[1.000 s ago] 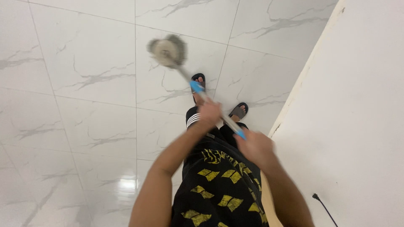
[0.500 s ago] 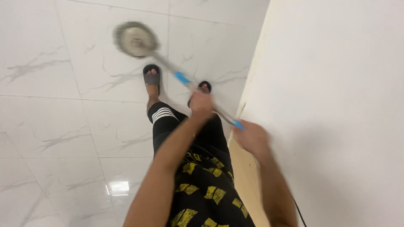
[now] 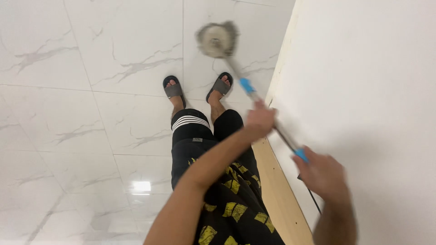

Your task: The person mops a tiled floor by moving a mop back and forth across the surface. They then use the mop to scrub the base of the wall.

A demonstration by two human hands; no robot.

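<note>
White marble-tile floor (image 3: 81, 113) across left; white wall (image 3: 377, 90) at right. Mop (image 3: 254, 97) angled from round head (image 3: 217, 40) on far floor, just beyond sandals (image 3: 174, 89), back to near right. Left hand (image 3: 260, 120) wrapped around mid-shaft, fingers curled shut. Right hand (image 3: 323, 174) clasped on near end; blurred.
</note>
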